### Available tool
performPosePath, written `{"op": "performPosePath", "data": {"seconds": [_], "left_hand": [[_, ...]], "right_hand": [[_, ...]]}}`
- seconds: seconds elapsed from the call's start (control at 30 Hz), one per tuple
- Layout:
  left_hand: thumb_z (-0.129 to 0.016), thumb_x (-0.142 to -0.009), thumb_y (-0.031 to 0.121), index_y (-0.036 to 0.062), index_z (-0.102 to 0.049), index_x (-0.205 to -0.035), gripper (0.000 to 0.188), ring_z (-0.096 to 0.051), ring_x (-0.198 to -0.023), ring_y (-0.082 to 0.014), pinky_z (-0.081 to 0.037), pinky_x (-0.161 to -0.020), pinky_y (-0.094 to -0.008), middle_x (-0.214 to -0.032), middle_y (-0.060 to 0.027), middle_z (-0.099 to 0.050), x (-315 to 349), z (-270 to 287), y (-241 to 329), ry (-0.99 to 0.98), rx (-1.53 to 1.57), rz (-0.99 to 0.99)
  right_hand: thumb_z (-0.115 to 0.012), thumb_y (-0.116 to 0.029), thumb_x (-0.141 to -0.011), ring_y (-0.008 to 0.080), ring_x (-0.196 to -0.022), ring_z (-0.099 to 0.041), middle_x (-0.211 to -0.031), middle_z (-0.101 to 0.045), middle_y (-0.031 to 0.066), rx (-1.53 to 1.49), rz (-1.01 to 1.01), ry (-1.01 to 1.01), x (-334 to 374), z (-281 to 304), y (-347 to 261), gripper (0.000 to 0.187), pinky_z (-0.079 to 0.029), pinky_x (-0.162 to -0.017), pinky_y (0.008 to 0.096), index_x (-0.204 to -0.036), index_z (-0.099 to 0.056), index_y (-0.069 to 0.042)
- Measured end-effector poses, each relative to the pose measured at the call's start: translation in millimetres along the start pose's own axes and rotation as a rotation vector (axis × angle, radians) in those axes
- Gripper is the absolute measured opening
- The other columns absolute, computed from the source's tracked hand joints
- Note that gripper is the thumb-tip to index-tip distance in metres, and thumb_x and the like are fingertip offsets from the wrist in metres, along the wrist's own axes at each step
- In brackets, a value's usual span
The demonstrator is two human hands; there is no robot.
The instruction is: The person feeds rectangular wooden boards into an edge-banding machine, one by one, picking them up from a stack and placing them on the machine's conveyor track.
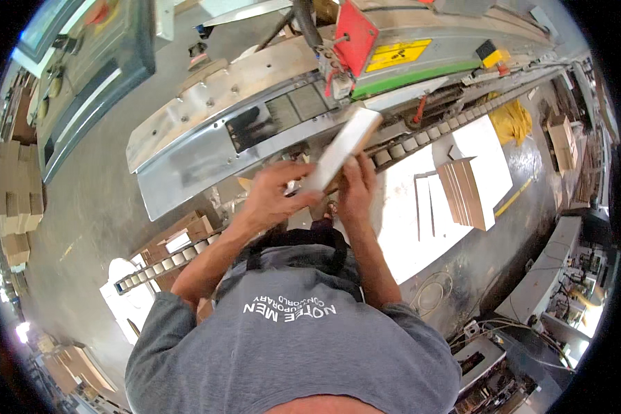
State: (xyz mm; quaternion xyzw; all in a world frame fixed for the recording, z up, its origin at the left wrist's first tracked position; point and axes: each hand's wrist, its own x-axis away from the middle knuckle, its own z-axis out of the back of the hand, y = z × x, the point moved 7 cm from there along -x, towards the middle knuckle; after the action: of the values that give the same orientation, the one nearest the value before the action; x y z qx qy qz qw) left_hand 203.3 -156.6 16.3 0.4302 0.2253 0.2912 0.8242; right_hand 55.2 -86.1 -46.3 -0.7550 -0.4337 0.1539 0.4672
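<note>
I hold a short board strip (pixel 341 153), white on its broad face and brown along its edge, tilted up to the right in front of my body. My left hand (pixel 272 193) is closed on its lower end, with thumb and index finger on either side. Along the strip's right edge, my right hand (pixel 355 190) is closed around it, and part of those fingers is hidden behind the board. Just beyond the strip lies the metal bed (pixel 186 183) of a long machine (pixel 421 52) with a green stripe and a red housing.
A roller rail (pixel 410 143) runs along the machine's near side and continues at my left. To my right, a stack of brown-edged boards (pixel 462 193) stands on a white panel (pixel 407 241). Beyond it is a yellow cloth or sheet (pixel 512 122). Piled cartons (pixel 14 186) line the far left.
</note>
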Motion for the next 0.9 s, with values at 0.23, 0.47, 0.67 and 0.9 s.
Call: {"op": "performPosePath", "data": {"seconds": [0.23,0.47,0.67,0.9], "left_hand": [[-0.082,-0.077,0.009,0.0063,-0.076,-0.111,0.034,-0.069,-0.091,-0.0227,-0.058,-0.069,-0.0325,-0.109,-0.0163,-0.071,38,104,-66,0.271,-0.026,0.186],[-0.085,-0.068,0.007,0.0065,-0.075,-0.103,0.036,-0.065,-0.100,-0.0362,-0.056,-0.081,-0.0431,-0.112,-0.0176,-0.068,53,158,-124,0.455,-0.562,-0.058],[-0.085,-0.065,0.008,0.0086,-0.076,-0.103,0.039,-0.060,-0.092,-0.0319,-0.052,-0.079,-0.0408,-0.096,-0.0107,-0.065,62,165,-116,0.620,-0.723,-0.059],[-0.084,-0.069,0.006,0.0071,-0.076,-0.107,0.039,-0.060,-0.083,-0.0304,-0.051,-0.074,-0.0413,-0.088,-0.0103,-0.064,63,171,-137,0.611,-0.595,-0.014]], "right_hand": [[-0.058,-0.023,-0.103,0.0173,-0.102,-0.061,-0.112,-0.061,0.0095,0.022,-0.109,-0.339,-13,-102,71,0.049,-0.053,-0.092,0.0334,-0.141,-0.046,0.005],[-0.060,-0.022,-0.102,0.0306,-0.117,-0.061,-0.141,-0.049,0.0289,0.083,-0.272,-0.375,-14,-140,136,0.074,-0.059,-0.090,0.0390,-0.156,-0.017,0.004],[-0.058,-0.019,-0.102,0.0316,-0.117,-0.061,-0.147,-0.042,0.0301,0.089,-0.221,-0.413,-27,-159,159,0.080,-0.059,-0.090,0.0383,-0.157,-0.004,0.001],[-0.056,-0.013,-0.102,0.0218,-0.111,-0.061,-0.143,-0.048,0.0241,0.121,-0.243,-0.425,-27,-165,147,0.074,-0.060,-0.088,0.0347,-0.156,-0.009,0.004]]}}
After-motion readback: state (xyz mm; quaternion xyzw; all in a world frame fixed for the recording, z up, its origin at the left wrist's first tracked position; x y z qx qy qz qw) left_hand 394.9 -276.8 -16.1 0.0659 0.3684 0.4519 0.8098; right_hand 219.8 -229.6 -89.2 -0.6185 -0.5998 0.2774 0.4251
